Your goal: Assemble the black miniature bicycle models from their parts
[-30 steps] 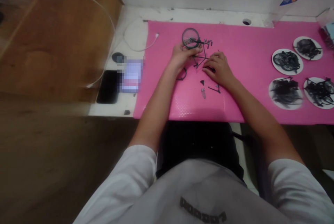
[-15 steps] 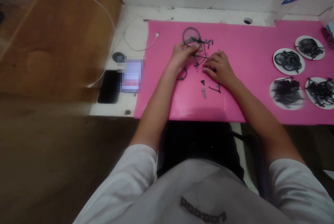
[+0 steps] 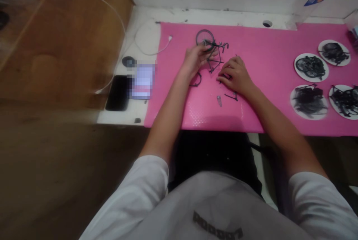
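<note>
My left hand (image 3: 195, 59) is closed on a miniature black bicycle frame (image 3: 214, 61), which carries one spoked wheel (image 3: 204, 38) and a handlebar (image 3: 223, 45). My right hand (image 3: 234, 73) is just right of the frame, fingertips pinched low over the mat on a small black saddle-shaped piece, mostly hidden by the fingers. Another dark part (image 3: 228, 76) shows beneath that hand. Below it lie a thin black forked part (image 3: 232, 96) and a small grey part (image 3: 219, 100). A black ring-shaped part (image 3: 197, 79) rests beside my left wrist, partly covered.
White plates of black bicycle parts (image 3: 311, 68) stand on the right of the pink mat (image 3: 265, 53). On the left are a black phone (image 3: 116, 92), a blurred-out screen (image 3: 143, 81), a round dark object (image 3: 129, 61) and a white cable (image 3: 151, 53). A wooden panel borders the left.
The small black piece that lay above the grey part has left the mat, and my right fingertips have closed where it was. My left hand's fingers have shifted slightly on the frame.
</note>
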Action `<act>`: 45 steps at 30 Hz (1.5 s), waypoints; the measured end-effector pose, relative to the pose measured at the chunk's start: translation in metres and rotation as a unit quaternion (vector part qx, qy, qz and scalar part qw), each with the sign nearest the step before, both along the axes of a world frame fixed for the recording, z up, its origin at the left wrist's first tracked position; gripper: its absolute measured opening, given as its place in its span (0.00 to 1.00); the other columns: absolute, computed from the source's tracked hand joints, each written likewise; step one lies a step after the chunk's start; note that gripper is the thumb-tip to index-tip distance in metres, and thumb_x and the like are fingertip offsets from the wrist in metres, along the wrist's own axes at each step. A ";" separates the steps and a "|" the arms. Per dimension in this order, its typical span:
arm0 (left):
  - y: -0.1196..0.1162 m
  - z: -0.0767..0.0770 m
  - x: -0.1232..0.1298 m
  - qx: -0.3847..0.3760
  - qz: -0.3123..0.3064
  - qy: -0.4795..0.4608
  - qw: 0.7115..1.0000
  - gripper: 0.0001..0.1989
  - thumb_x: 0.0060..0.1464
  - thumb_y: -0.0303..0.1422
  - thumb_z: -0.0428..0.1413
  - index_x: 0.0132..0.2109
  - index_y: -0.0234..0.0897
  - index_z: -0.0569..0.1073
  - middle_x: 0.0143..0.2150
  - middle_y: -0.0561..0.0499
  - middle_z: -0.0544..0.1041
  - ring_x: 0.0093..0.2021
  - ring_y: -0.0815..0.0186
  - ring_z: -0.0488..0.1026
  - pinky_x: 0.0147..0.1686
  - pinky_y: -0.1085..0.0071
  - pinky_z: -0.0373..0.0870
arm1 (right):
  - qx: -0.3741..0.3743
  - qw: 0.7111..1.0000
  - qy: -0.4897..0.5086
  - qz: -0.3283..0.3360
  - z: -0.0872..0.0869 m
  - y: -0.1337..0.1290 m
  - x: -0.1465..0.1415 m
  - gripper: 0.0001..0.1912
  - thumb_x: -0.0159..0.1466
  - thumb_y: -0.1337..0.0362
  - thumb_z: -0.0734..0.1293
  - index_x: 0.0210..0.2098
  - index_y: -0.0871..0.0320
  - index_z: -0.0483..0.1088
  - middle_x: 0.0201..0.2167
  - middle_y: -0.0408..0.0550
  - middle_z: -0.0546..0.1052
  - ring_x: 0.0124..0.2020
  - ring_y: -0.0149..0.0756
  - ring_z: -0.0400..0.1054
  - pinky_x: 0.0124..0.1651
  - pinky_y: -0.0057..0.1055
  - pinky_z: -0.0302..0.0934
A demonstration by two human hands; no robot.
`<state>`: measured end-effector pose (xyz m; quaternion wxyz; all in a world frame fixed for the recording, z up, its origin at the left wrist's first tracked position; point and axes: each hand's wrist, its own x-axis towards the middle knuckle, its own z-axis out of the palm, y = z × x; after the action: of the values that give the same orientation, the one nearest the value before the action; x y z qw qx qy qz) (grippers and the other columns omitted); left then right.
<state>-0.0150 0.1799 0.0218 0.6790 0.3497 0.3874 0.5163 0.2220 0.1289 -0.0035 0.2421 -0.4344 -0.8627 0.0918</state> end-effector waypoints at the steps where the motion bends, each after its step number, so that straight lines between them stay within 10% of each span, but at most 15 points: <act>1: 0.000 0.000 0.000 -0.002 -0.001 -0.003 1.000 0.10 0.66 0.38 0.70 0.49 0.38 0.83 0.55 0.39 0.91 0.74 0.44 0.81 0.72 0.57 0.81 | 0.000 1.000 0.004 -0.006 -0.001 0.001 0.000 0.26 0.77 0.36 0.66 0.45 0.48 0.86 0.52 0.61 0.85 0.67 0.71 0.72 0.78 0.81 0.55; 16: 0.002 0.003 0.000 -0.025 0.009 -0.039 0.999 0.16 0.66 0.39 0.68 0.56 0.38 0.82 0.57 0.38 0.91 0.71 0.45 0.83 0.69 0.57 0.83 | -0.014 0.999 0.000 0.034 -0.005 0.009 0.014 0.16 0.68 0.44 0.82 0.41 0.48 0.88 0.53 0.58 0.84 0.69 0.68 0.71 0.81 0.80 0.53; 25: -0.008 0.016 0.003 -0.057 0.023 -0.039 0.997 0.19 0.66 0.31 0.58 0.61 0.35 0.81 0.57 0.39 0.91 0.69 0.48 0.85 0.66 0.60 0.86 | -0.021 0.999 0.040 0.029 -0.011 0.014 0.015 0.18 0.75 0.44 0.74 0.40 0.50 0.83 0.50 0.59 0.85 0.67 0.68 0.72 0.80 0.79 0.54; 36: -0.007 0.016 -0.004 -0.035 0.029 -0.050 0.998 0.09 0.69 0.30 0.60 0.51 0.36 0.83 0.55 0.43 0.91 0.74 0.47 0.80 0.73 0.55 0.80 | 0.027 0.961 0.249 -0.115 -0.004 0.011 0.023 0.35 0.74 0.24 0.64 0.41 0.49 0.77 0.42 0.51 0.81 0.55 0.54 0.75 0.74 0.66 0.68; 45: -0.010 0.018 -0.004 -0.006 0.024 -0.025 0.999 0.12 0.71 0.29 0.55 0.42 0.41 0.83 0.56 0.46 0.91 0.81 0.49 0.72 0.81 0.52 0.71 | -0.008 0.965 0.245 -0.097 -0.012 0.011 0.020 0.24 0.69 0.36 0.78 0.38 0.50 0.80 0.36 0.50 0.82 0.47 0.51 0.75 0.64 0.59 0.74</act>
<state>-0.0187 0.1703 0.0394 0.6782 0.3233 0.3819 0.5382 0.2424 0.1399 -0.0151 0.4508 -0.4820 -0.7298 0.1783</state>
